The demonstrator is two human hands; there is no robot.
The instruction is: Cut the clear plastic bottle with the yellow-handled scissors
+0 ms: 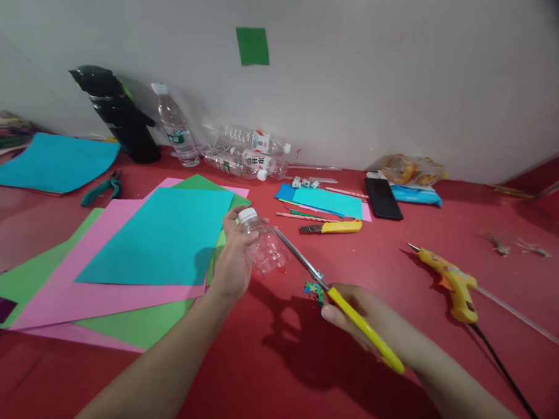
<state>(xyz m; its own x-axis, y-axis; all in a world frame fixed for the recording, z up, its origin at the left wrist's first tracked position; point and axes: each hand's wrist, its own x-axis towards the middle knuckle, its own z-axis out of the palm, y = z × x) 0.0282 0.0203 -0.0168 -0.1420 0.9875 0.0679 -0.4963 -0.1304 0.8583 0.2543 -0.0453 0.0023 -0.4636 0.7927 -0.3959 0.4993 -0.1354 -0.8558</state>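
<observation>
My left hand is closed around the neck end of a small clear plastic bottle with a white cap. The bottle tilts above the red table, its bottom end toward the right. In my right hand are scissors with yellow handles, gripped with the fingers partly hidden behind them. The metal blades point up and left, and their tip reaches the bottle's side; I cannot tell whether it touches. Small green and blue star shapes lie on the table beside my right hand.
Coloured paper sheets spread to the left, near green pliers. Clear bottles line the wall by a black spray bottle. A yellow utility knife and black phone lie behind. A corded glue gun rests right.
</observation>
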